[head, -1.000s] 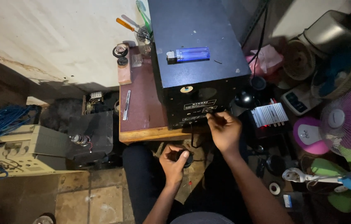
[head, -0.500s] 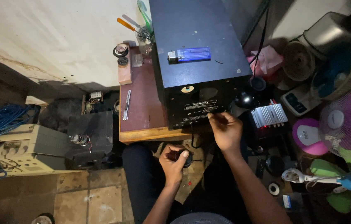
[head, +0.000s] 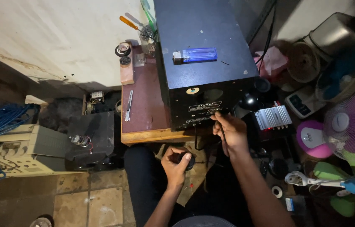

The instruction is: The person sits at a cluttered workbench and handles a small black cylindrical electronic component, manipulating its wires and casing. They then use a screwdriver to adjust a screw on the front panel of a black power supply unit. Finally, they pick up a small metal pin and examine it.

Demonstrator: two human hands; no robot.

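1. Gripping a small round black part [head: 184,159], the left hand [head: 176,164] is curled shut below the table's [head: 148,113] near edge.
2. Right hand [head: 229,130] pinches a black wire [head: 196,141] at the black speaker box's [head: 202,63] front.
3. Blue lighter [head: 196,54] lies atop the box.

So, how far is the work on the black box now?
Done: the black box stands on the small table, a blue lighter on top. In hand: the right hand holds a thin black wire at the box's panel; the left hand grips a small round black part. Left: that part is not yet fitted.
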